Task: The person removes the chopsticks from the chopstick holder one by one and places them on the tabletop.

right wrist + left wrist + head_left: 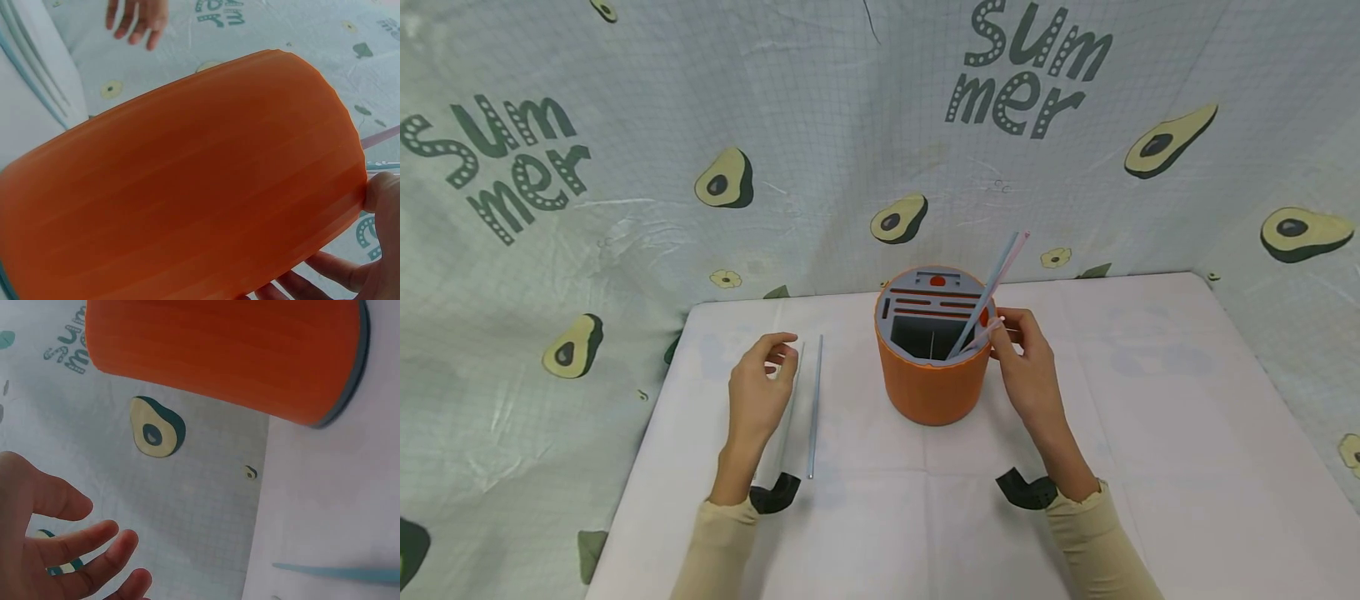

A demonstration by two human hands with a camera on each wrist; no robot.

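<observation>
A round orange container (932, 392) with a grey slotted top (917, 289) stands upright on the table. My right hand (1028, 367) grips its right side, thumb at the rim and fingers along the outer wall, as the right wrist view also shows. A blue straw (992, 282) and a pink straw (1015, 252) lean out of its open compartment, and another pinkish straw (983, 335) lies low by the thumb. Over the table to the left, my left hand (760, 387) holds nothing, its fingers loosely bent. Beside it lie a blue straw (815, 408) and a pale straw (789, 408).
A white cloth covers the table (1150, 400). Behind it hangs a pale sheet (820, 125) printed with avocados and lettering. Black wrist mounts (777, 493) sit at both wrists.
</observation>
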